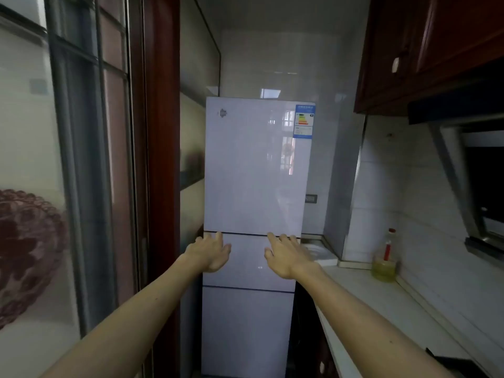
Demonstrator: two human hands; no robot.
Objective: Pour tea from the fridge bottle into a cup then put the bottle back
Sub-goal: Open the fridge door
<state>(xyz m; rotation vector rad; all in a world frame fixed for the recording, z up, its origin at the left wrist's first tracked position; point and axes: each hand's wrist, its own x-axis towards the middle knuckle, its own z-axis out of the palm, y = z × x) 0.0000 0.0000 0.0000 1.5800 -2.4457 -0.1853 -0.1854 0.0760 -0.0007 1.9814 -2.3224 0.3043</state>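
A tall white three-door fridge (253, 173) stands straight ahead with all its doors closed. Both my arms reach out toward it. My left hand (210, 253) is spread, fingers straight, in front of the middle door's left part, fingertips near the seam under the top door. My right hand (286, 255) is likewise spread in front of the middle door's right part. Whether either hand touches the door is unclear. Neither hand holds anything. No tea bottle or cup is in view.
A white counter (381, 304) runs along the right wall, with a bottle of yellow oil (385, 257) and a white board (319, 252) near the fridge. Dark red cabinets (425, 50) and a range hood (477, 159) hang above. A glass sliding door (81, 159) lines the left.
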